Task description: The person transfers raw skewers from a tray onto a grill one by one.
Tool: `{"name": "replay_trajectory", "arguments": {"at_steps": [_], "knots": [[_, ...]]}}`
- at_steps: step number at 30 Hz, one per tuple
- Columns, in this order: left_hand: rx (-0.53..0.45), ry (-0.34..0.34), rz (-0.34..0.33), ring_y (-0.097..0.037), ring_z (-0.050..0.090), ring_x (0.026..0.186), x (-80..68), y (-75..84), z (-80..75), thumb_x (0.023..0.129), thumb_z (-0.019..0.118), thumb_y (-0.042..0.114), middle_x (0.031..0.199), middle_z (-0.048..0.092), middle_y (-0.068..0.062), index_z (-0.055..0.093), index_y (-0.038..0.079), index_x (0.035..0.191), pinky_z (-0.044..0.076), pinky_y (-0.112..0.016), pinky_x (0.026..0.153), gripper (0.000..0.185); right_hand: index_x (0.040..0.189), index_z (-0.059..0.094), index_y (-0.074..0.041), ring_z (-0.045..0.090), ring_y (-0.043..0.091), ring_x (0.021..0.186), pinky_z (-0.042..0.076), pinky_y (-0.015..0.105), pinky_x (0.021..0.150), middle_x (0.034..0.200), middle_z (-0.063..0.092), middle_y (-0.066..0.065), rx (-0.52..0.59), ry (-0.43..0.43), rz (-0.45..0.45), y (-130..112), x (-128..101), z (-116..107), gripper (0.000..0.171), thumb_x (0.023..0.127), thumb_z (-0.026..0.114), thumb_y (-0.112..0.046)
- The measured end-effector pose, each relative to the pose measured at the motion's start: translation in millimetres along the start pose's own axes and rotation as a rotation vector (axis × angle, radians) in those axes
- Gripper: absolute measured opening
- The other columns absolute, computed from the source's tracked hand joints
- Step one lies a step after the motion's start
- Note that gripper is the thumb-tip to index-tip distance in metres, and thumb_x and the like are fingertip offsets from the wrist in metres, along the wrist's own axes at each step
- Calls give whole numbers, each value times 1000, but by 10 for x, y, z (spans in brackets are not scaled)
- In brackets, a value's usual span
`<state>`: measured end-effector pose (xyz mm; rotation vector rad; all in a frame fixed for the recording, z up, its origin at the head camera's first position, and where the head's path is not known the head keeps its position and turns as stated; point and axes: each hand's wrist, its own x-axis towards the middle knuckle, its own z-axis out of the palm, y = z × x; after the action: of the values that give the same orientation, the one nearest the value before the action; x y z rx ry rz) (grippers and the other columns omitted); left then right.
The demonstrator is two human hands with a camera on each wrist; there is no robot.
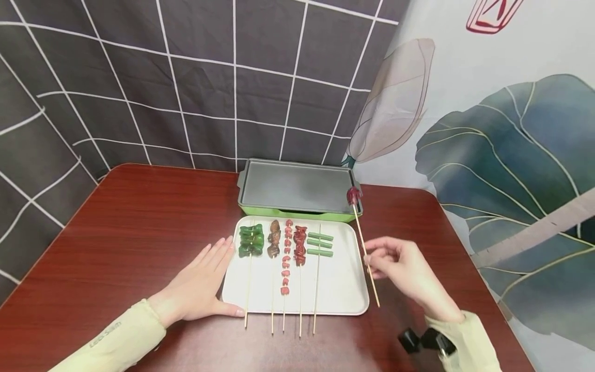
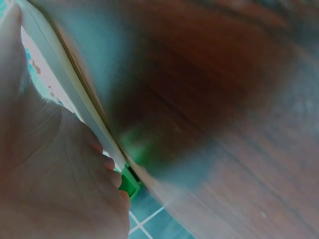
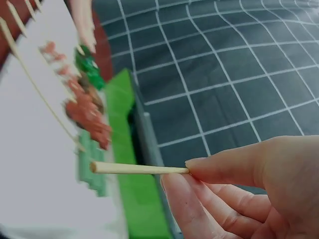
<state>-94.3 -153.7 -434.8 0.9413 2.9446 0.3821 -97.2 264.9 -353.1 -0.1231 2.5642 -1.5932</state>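
Observation:
My right hand point(image 1: 402, 266) pinches the wooden stick of a skewer point(image 1: 360, 227) between thumb and fingers, over the tray's right edge. Dark red pieces sit at the skewer's upper end, which overlaps the grill's right corner in the head view. The stick's blunt end point(image 3: 99, 168) points at the camera in the right wrist view. My left hand point(image 1: 204, 284) lies with straight fingers along the left rim of a white tray point(image 1: 344, 279). On the tray lie skewers of green pepper-like pieces point(image 1: 251, 240), brown pieces point(image 1: 274, 238), small pink pieces point(image 1: 285, 258), red pieces point(image 1: 300, 245) and green stalks point(image 1: 320, 244).
Behind the tray stands a green electric grill point(image 1: 297, 186) with a flat dark plate. The reddish wooden table point(image 1: 162, 217) extends to both sides. A dark gridded cloth point(image 1: 195, 77) hangs behind it, and a printed leaf curtain point(image 1: 516, 150) hangs on the right.

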Motion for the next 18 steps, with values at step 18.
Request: {"name": "replay_trajectory", "arguments": {"at_steps": [18], "knots": [[-12,1,-2,-41,23,149,8,19,-16,73,52,93,162,23,-28,29,-12,154,18,-51,122,135,118,65,14,69,13,68,62,29,69,101,70,28,58,-2,197,13,1241,-47,27,94,65,1]]}}
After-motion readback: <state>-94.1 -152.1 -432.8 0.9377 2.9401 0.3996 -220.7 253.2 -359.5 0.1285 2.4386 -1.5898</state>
